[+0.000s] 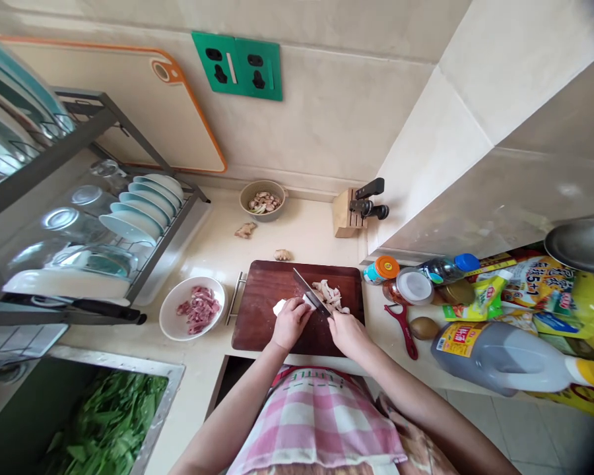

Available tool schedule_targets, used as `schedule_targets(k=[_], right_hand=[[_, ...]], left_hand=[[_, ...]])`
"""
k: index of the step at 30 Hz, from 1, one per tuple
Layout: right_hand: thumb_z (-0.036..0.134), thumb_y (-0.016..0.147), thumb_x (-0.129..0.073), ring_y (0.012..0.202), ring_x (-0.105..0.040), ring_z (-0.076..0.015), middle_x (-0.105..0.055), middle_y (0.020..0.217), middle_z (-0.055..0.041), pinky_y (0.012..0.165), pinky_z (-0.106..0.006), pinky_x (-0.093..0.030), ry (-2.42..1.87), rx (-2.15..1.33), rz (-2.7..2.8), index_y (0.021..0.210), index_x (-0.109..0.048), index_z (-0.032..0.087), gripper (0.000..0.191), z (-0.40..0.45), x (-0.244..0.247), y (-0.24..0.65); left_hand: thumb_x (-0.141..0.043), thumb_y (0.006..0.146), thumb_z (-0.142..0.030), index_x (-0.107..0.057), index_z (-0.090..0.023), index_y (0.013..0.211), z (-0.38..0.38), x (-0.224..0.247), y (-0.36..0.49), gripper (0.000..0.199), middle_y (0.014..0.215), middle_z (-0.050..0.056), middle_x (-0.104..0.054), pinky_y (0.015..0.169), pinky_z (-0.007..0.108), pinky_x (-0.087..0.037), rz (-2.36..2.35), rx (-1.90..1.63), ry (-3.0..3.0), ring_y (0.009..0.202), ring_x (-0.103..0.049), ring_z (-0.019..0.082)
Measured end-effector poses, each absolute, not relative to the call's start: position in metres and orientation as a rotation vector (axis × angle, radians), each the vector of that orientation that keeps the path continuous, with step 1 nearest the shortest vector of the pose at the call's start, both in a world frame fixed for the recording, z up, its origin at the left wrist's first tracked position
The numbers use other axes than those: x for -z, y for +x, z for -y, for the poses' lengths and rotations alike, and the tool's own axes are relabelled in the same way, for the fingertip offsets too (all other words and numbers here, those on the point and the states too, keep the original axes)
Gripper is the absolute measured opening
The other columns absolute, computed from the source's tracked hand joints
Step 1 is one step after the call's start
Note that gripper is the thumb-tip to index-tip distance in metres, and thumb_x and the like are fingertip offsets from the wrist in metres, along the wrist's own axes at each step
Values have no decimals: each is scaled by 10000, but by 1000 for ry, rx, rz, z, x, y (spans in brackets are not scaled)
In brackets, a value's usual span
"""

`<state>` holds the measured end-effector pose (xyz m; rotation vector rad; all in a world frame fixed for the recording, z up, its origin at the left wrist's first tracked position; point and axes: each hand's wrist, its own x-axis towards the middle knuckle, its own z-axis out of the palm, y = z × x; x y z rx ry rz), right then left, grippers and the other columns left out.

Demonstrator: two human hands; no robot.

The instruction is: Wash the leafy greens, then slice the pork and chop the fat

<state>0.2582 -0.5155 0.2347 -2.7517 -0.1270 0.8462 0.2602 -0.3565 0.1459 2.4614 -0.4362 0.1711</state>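
My right hand point(349, 333) grips a kitchen knife point(307, 288), its blade slanting up and left over the dark wooden cutting board point(257, 284). Beside the blade, the fingers of my left hand point(293, 323) are curled down on a white piece of food point(280, 306). Most of that piece is hidden under the hand, and I cannot tell its exact kind. Pale sliced pieces point(330, 295) lie in a loose pile on the board, right of the blade.
A white bowl of cut raw meat point(198, 310) stands left of the board. Behind are ginger pieces point(283, 254), a bowl of sliced mushrooms point(263, 201) and a knife block point(346, 214). At right lie a red peeler point(403, 330), jars and a large bottle point(505, 356). Leafy greens point(113, 422) fill the sink.
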Motion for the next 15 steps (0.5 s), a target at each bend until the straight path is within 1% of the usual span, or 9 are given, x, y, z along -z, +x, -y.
schedule_targets(k=[4,7,11,15], right_hand=[[269,898,-258,712,-645,-201,-664,756,-94,594,-258,-414,-2803,-875,141,921,-538,175,296,538,-249,224],[237,892,-280,720,-649,-217,-668,767,-104,592,-271,-422,-2838,-934,129,922,-536,172,265,528,-252,224],[239,896,-275,755,-651,-222,-669,806,-126,609,-284,-436,-2822,-925,133,964,-531,160,276,510,-241,244],[247,896,-280,748,-651,-223,-670,799,-117,609,-284,-442,-2830,-930,137,947,-535,165,273,525,-238,236]], left_hand=[[-499,827,-268,-626,-214,887,356,-146,260,151,931,53,-592,785,310,-446,443,-180,2465,877,-533,172],[-527,807,-254,-626,-216,904,356,-146,261,143,955,55,-597,788,313,-444,440,-174,2469,884,-531,182],[-558,776,-217,-630,-217,905,358,-147,264,148,981,54,-594,796,317,-445,407,-143,2465,899,-530,188],[-570,757,-202,-637,-222,897,360,-145,266,157,977,55,-599,792,322,-450,368,-145,2474,896,-538,191]])
